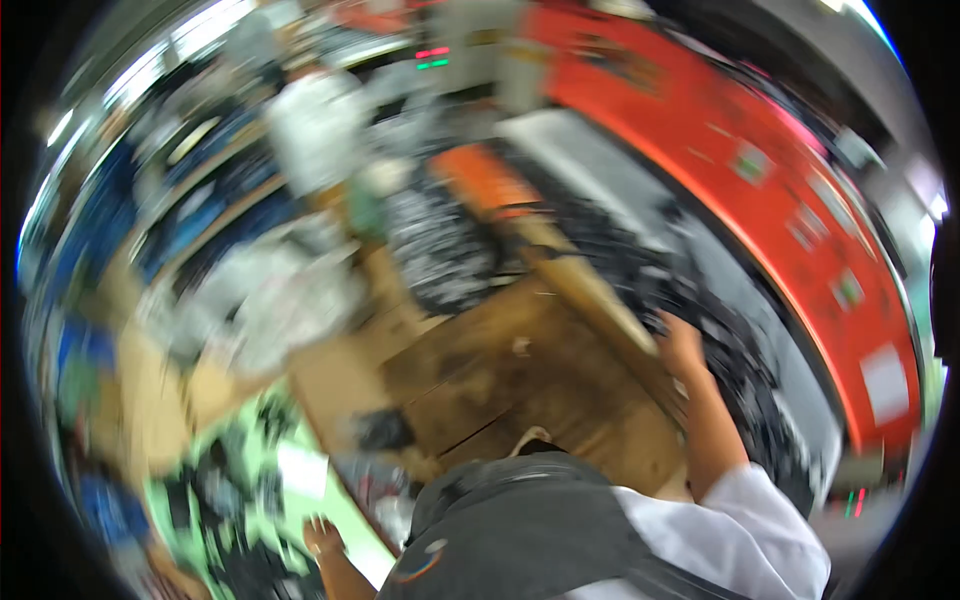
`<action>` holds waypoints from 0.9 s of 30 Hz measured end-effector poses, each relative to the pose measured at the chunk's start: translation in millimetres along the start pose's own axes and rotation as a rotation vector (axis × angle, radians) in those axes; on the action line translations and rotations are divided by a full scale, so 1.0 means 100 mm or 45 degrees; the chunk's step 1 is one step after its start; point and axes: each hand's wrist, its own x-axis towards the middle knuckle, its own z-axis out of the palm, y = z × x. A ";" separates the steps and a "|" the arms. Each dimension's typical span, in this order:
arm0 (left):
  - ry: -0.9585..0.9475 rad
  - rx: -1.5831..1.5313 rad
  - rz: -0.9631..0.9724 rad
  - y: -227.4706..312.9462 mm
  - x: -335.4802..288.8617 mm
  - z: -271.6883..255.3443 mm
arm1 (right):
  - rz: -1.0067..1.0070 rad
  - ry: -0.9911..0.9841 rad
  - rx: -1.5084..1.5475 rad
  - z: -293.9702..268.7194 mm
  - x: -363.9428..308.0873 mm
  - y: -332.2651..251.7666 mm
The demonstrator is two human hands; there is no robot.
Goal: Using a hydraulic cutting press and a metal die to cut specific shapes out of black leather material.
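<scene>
My right hand (680, 345) is stretched out to the right, at a long bed of black, crumpled-looking pieces (735, 350) along the red machine. Its fingertips lie against or just over these pieces; blur hides whether they grip any. My left hand (322, 537) is low on the left, above the edge of a light green tabletop (350, 500). Its fingers look loosely apart, with nothing visible in them. Dark flat pieces (225, 485) and a white sheet (302, 472) lie on that tabletop beside it.
A long red machine (700, 180) with a grey surface (600, 165) runs along the right. Worn brown boards (520, 370) lie ahead of me. Left of them are white plastic bags (270, 290) and shelves with blue stacks (220, 220). A person in white (320, 125) stands farther back.
</scene>
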 end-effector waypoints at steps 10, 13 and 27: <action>-1.477 1.032 0.278 -0.74 -1.91 3.86 | -0.022 0.089 0.534 0.43 0.00 -0.24; -1.680 1.166 0.500 -0.95 -2.47 4.70 | 0.150 0.002 0.595 0.44 -0.15 -0.65; -2.598 1.513 1.902 -3.55 -4.06 6.81 | 0.317 0.062 0.513 0.24 -0.42 -1.14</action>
